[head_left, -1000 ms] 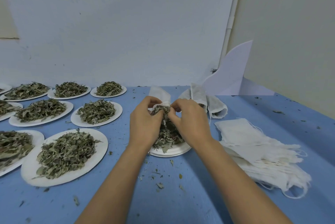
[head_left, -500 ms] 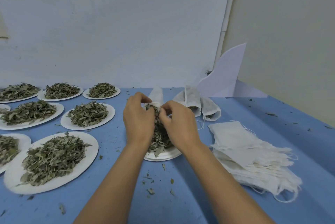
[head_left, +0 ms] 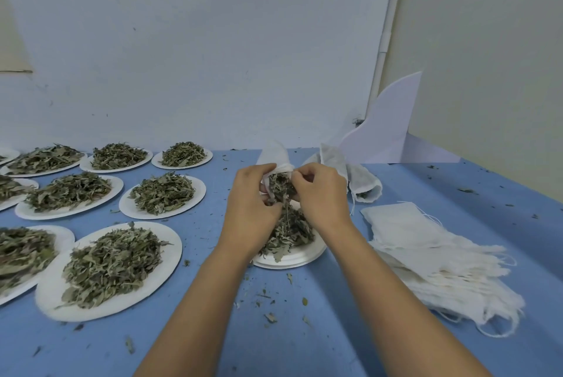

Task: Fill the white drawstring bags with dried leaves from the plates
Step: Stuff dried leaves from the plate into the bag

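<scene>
- While gripping one white drawstring bag (head_left: pixel 273 154) at the centre of the head view, left hand (head_left: pixel 253 203) and right hand (head_left: pixel 320 196) close together, just above a white plate (head_left: pixel 292 258).
- Left hand: fingers curled round the rim of the bag, holding it at the mouth.
- Right hand: fingers curled, pinching a clump of dried leaves (head_left: pixel 281 187) at the mouth; whether also catching the rim, not possible to tell.
- Step in hand, most likely: pushing the leaves into the bag, with part of the clump hanging out toward the plate below.
- Next move, probably: pressing the clump deeper with the right fingers while holding the mouth wide with the left; care needed against spilling onto the blue table (head_left: pixel 213 331), strewn with loose bits.
- Bag direction: closed end toward the top of the frame, mouth toward the bottom, facing the camera; long axis near upright, a little tilted away.
- Right of the frame: pile of empty bags (head_left: pixel 426 248), well apart from the hands; just behind the right hand, filled bags (head_left: pixel 362 181), as it seems.
- Left of the frame: more plates of leaves (head_left: pixel 112 270), not touched.
</scene>
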A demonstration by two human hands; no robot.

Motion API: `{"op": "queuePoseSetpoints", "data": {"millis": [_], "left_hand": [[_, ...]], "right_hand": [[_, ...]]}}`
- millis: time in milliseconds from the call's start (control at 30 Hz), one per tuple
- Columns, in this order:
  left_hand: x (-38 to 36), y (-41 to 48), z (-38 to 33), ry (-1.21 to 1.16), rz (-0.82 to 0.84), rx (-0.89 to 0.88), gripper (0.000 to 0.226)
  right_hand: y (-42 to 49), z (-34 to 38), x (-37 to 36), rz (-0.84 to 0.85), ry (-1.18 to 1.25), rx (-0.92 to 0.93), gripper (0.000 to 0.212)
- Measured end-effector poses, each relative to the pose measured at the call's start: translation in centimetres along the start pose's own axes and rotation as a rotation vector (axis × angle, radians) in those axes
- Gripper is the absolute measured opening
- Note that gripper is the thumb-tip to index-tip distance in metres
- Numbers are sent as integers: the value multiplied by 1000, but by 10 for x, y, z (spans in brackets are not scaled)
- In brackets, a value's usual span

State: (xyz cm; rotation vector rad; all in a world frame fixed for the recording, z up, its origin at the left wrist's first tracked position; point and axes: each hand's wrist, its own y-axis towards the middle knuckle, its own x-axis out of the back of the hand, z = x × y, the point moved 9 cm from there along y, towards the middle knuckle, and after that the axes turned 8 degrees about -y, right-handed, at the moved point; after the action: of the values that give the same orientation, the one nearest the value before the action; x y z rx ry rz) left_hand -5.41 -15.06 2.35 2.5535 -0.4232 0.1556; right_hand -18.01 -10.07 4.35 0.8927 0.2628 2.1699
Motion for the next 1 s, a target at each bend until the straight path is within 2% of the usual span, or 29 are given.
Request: {"op": "queuePoseSetpoints", "data": {"millis": [200,367,567,700,833,933,1000], "left_hand": [[10,2,-12,73,-85,-87,45],[20,0,-8,69,-176,-48,25],[30,2,-4,120,-264,-39,21],[38,1,0,144,-345,-31,21],[28,3,2,50,-261,-12,22],[15,4,9,-55,-132,63,27],[11,5,13,-136,-101,116,25]], "right_hand": [[0,-7,-2,54,114,-95,18],[-2,-5,-8,141,138,-65,15],[-8,20,-9,150,-178,157,14],[-12,27,-18,192,-211,214,15],[-8,15,-15,97,-144,159,17],[-6,4,-10,53,-109,108,16],[-5,1,-8,35,-109,101,16]]}}
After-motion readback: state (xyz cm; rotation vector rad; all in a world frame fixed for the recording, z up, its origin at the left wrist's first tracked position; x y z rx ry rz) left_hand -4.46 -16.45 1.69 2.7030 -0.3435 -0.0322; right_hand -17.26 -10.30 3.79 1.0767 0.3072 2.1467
